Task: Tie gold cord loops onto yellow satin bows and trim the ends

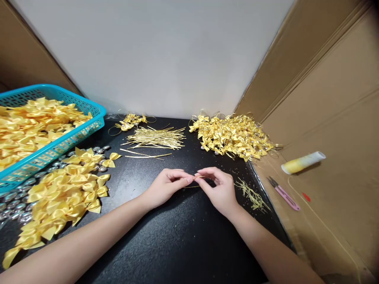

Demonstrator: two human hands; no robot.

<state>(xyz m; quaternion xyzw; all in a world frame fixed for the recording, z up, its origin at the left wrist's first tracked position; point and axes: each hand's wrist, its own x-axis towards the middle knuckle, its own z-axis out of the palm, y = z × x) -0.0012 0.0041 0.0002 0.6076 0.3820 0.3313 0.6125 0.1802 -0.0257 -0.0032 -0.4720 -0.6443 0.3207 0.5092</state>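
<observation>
My left hand [170,183] and my right hand [217,189] meet over the middle of the black table. Thumb and fingertips of both hands pinch a thin gold cord [199,177], part of which curves just below the fingers. The fingertips cover most of the cord's ends, so I cannot see how they join. Beyond my hands lies a bundle of cut gold cords [156,137], with a few strands apart in front of it. Yellow satin bows [63,193] are heaped beside my left forearm.
A blue basket [99,114] of bows stands left, with silvery beads [17,205] beside it. Bows with loops [233,136] are piled back right, a few more [132,120] back left. Cord scraps [253,195], pink snips [284,193] and a tube [303,162] lie right.
</observation>
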